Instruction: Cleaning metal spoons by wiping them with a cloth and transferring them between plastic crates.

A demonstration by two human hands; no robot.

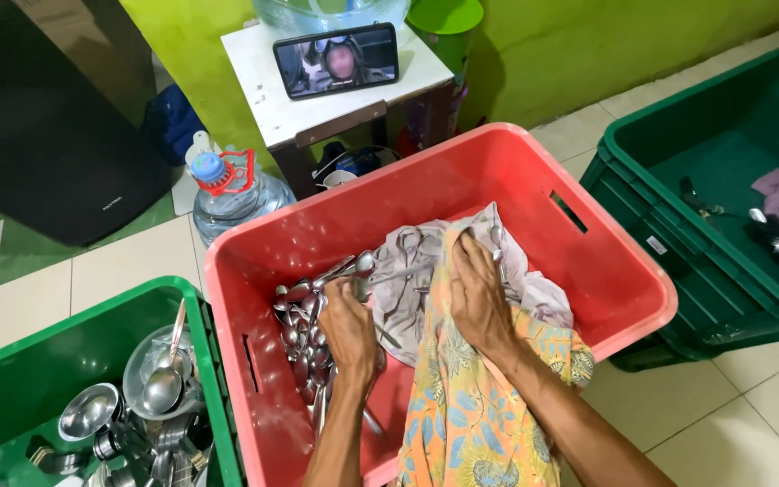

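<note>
Left hand (350,326) grips spoons (304,329) — fingertips hidden; right hand (478,293) clutches a grey cloth (416,271) (red crate (606,271)).

A green crate (214,379) at the floor's left edge holds steel ladles (162,383) and cups. Another green crate (678,234) at the right edge holds dark items. A water bottle (227,194) stands beside a small white counter (268,99) bearing a phone (336,59)

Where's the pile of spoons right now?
The spoons lie in the red crate, on its left side under the left hand, beside the cloth.
</note>
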